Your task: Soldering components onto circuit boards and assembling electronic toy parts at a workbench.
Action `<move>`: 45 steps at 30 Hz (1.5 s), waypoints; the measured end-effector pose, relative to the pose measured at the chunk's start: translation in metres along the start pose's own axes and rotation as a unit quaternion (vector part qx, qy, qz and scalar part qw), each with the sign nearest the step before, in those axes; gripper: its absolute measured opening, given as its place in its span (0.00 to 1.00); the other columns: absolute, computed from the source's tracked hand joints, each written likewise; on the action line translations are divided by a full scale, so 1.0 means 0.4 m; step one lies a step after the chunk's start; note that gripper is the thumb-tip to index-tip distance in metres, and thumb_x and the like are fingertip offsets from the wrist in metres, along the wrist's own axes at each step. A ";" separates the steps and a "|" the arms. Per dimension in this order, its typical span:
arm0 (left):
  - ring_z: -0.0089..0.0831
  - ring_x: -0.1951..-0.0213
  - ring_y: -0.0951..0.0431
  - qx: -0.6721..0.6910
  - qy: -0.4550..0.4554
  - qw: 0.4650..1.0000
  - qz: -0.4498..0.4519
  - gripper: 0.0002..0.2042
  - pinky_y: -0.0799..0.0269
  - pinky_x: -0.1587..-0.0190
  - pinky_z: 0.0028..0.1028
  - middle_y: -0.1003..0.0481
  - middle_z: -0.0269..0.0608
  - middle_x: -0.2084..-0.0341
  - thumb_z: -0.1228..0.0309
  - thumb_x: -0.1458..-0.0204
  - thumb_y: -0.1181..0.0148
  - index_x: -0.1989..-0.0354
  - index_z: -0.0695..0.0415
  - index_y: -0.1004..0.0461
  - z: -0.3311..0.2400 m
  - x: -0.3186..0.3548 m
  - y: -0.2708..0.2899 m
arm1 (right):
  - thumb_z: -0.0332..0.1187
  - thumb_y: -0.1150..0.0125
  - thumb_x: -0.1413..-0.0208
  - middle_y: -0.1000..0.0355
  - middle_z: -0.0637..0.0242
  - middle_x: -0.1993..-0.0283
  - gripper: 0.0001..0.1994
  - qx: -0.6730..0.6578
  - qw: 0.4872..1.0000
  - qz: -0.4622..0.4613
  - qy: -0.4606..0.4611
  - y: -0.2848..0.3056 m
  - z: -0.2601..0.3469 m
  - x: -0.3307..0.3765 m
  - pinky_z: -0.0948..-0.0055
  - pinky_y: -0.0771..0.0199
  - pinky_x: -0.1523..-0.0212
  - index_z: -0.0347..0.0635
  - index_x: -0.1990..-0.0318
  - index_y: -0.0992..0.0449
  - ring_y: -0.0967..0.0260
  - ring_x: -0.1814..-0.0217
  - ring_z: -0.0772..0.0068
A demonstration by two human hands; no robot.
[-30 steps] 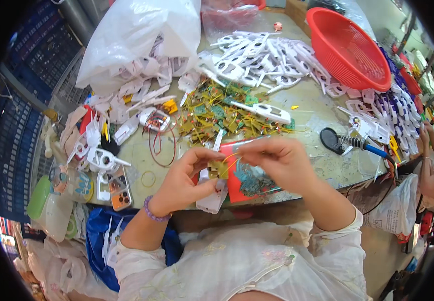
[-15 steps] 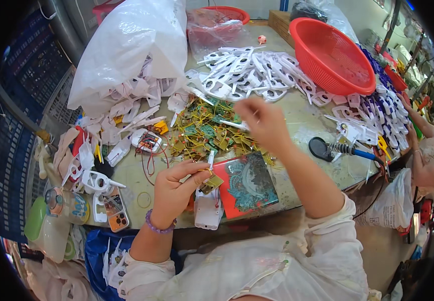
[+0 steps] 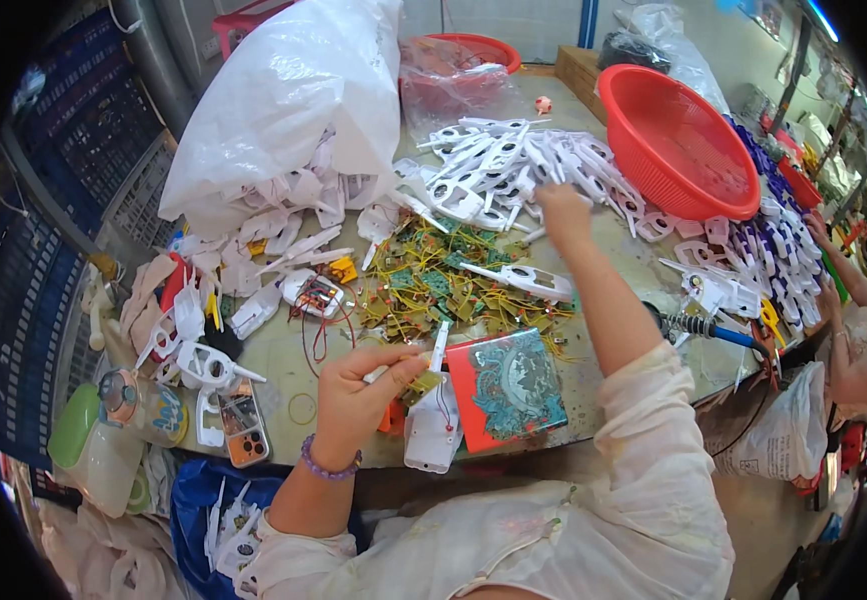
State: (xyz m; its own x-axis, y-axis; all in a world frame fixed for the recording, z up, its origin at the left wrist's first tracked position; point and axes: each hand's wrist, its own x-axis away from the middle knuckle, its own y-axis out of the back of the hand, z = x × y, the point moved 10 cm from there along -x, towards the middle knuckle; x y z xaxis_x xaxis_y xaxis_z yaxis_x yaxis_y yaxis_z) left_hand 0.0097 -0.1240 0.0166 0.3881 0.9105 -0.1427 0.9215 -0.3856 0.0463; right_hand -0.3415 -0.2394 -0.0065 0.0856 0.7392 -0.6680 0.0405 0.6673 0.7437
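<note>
My left hand [image 3: 353, 392] pinches a small circuit board [image 3: 420, 387] between thumb and fingers. Just beside it, a white plastic housing [image 3: 433, 432] with a narrow upright tip lies at the table's front edge. My right hand [image 3: 565, 215] is stretched out to the near edge of a pile of white plastic shells [image 3: 498, 165]; its fingers are mostly hidden, so any grip there is unclear. One white shell [image 3: 531, 280] lies across a heap of green circuit boards with yellow wires [image 3: 423, 270]. Right of the housing is a red box with a dark patterned top [image 3: 513, 385].
A large white bag [image 3: 283, 110] of parts stands back left, a red basket [image 3: 678, 145] back right. A blue-handled soldering iron [image 3: 718, 330] rests at right, near another person's arm [image 3: 853, 330]. At left are a phone [image 3: 243, 430] and an opened housing with red wires [image 3: 313, 295].
My right hand has moved away from the circuit-board heap, farther and rightward to the white shells, uncovering the shell on the heap. My left hand still holds the circuit board. The view has shifted slightly.
</note>
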 end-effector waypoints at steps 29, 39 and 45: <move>0.32 0.71 0.25 -0.358 -0.271 0.892 0.045 0.04 0.39 0.59 0.32 0.23 0.34 0.76 0.71 0.57 0.35 0.72 0.53 0.20 -0.135 0.052 -0.179 | 0.39 0.38 0.47 0.27 0.66 0.71 0.17 -0.495 0.823 0.243 -0.137 0.232 0.264 0.230 0.75 0.33 0.70 0.34 0.56 0.24 0.33 0.71 0.78; 0.31 0.70 0.25 -0.270 -0.161 0.947 -0.067 0.05 0.32 0.61 0.28 0.22 0.38 0.73 0.74 0.56 0.35 0.70 0.58 0.20 -0.080 -0.004 -0.025 | 0.42 0.32 0.60 0.31 0.66 0.72 0.15 -0.321 0.895 0.217 0.219 0.551 0.478 0.345 0.66 0.34 0.63 0.41 0.72 0.26 0.35 0.63 0.63; 0.22 0.67 0.25 -0.151 -0.051 0.983 -0.095 0.06 0.32 0.61 0.22 0.21 0.38 0.70 0.75 0.52 0.36 0.66 0.63 0.20 -0.010 -0.014 0.059 | 0.30 0.35 0.63 0.28 0.65 0.65 0.17 -0.209 0.933 0.239 0.167 0.558 0.349 0.333 0.64 0.36 0.55 0.41 0.61 0.25 0.34 0.57 0.61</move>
State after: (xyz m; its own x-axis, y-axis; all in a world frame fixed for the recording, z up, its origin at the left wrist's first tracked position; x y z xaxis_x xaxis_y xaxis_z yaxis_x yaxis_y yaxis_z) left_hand 0.0294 -0.1376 0.0223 0.2203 0.9360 -0.2747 0.9449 -0.1349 0.2983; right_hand -0.1821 -0.0046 0.0744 -0.3245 0.9018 -0.2854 -0.3208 0.1789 0.9301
